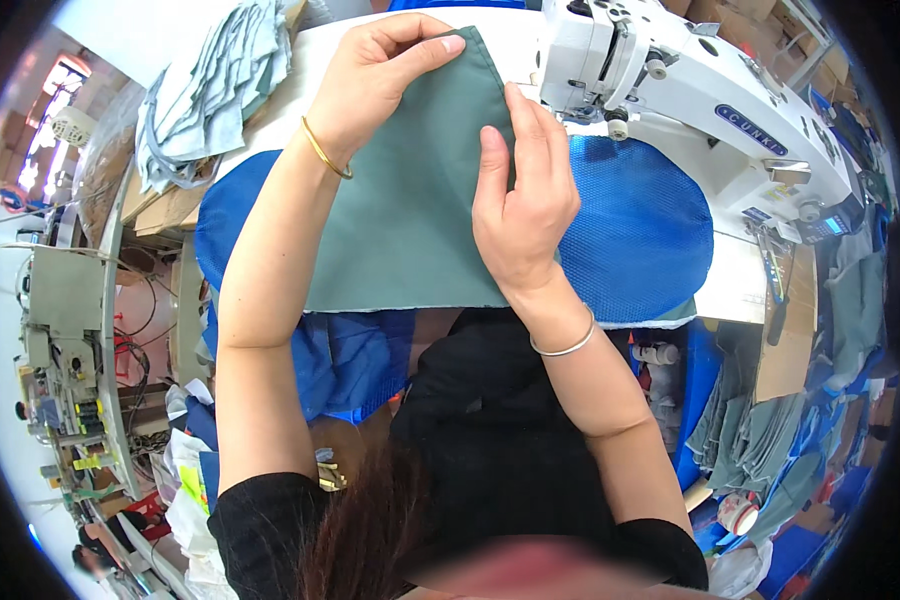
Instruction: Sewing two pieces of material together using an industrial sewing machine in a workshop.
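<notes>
A grey-green fabric panel (405,225) lies in front of me on the sewing table, its stitched tip pointing away. My left hand (365,85) pinches that far tip between thumb and fingers. Along the panel's right edge rests my right hand (530,195), fingers stretched out and thumb apart on the fabric. Under the panel is a rounded, shiny blue textured piece (635,230), showing on both sides of it. A white sewing machine (690,95) stands just right of my right hand.
Stacked grey-green fabric pieces (215,95) sit at the far left. Scissors or snips (773,265) lie on cardboard (792,330) at the right, with more fabric pieces (745,425) hanging below. Blue cloth (345,365) is below the table's front edge.
</notes>
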Demonstrator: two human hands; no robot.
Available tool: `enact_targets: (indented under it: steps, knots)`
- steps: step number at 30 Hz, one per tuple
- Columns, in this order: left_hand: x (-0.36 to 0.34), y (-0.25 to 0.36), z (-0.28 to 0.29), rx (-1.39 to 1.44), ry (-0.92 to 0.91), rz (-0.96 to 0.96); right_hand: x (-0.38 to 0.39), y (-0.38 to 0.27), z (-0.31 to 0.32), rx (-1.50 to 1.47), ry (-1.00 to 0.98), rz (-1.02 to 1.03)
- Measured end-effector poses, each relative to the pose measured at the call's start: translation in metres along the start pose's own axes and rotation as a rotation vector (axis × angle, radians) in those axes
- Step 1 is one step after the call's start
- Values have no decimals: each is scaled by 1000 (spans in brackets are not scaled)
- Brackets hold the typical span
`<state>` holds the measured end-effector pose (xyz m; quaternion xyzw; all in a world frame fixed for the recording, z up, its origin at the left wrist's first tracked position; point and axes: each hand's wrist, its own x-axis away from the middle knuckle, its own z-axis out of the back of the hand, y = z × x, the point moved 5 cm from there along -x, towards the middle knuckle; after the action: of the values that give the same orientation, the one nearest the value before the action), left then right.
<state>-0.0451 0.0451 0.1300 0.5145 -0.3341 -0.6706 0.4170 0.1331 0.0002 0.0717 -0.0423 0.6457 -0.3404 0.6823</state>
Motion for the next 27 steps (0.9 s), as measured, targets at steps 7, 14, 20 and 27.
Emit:
enact_targets:
  steps: [7, 14, 20, 27]
  knots:
    - [2, -3, 5, 290, -23, 17, 0, -2, -10, -342, 41, -214]
    - [0, -2, 7, 273, -94, -102, 2, 4, -24, -630, -6, -422]
    - [-1, 9, 7, 256, -263, -43, 8, 1, -32, -977, -82, -671]
    - [-3, 13, 10, 97, -389, -43, 12, 1, -32, -1041, -128, -727]
